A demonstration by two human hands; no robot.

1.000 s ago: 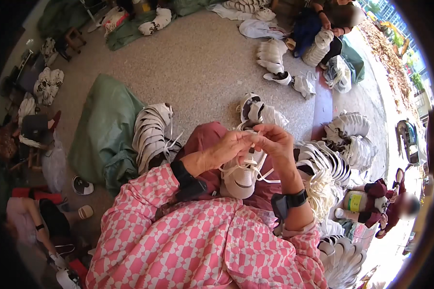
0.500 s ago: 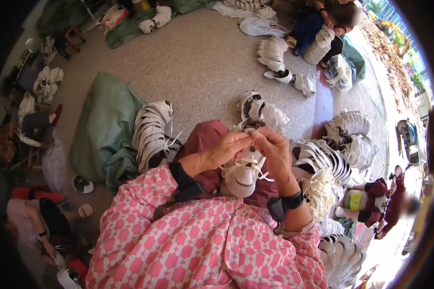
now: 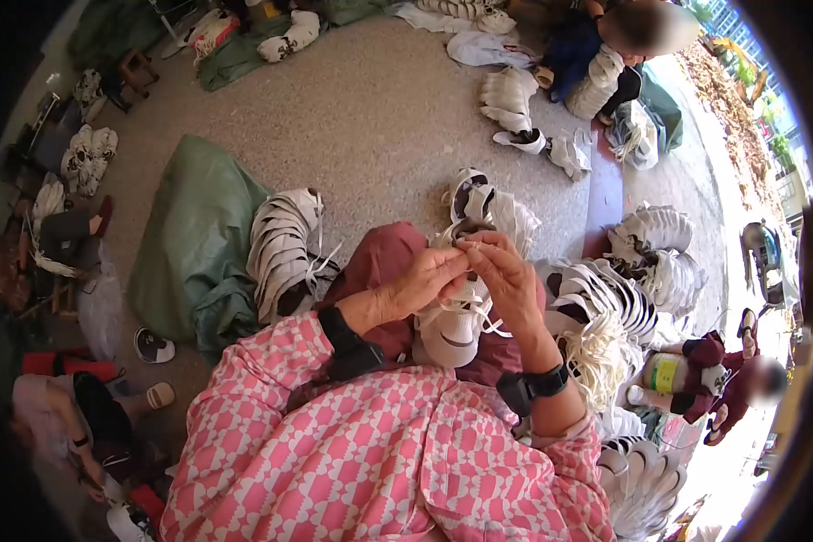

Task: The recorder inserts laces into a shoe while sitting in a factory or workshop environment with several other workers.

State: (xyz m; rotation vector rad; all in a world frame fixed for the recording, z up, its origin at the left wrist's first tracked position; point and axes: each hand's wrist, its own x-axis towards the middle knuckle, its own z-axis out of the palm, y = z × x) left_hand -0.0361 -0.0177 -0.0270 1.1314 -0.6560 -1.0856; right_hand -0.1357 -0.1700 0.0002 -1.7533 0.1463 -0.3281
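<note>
Left hand (image 3: 420,282) and right hand (image 3: 506,275) met fingertip to fingertip, pinched narrow on white lace of white shoe (image 3: 452,330) resting on lap. Nested stack of white shoes (image 3: 285,248) left of knee, against green sack (image 3: 194,244). Further stack (image 3: 605,303) at right. Green-labelled bottle (image 3: 664,372) beyond, lying flat.

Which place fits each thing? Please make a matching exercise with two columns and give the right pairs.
Things:
1. white shoe
2. green tarp
3. stack of uppers
4. green bottle

Places:
A. spread on the floor at far left
B. on the lap, under both hands
C. on the tarp's right edge, beside the left knee
D. at right, beside a seated person

Pairs: 1-B, 2-A, 3-C, 4-D
</note>
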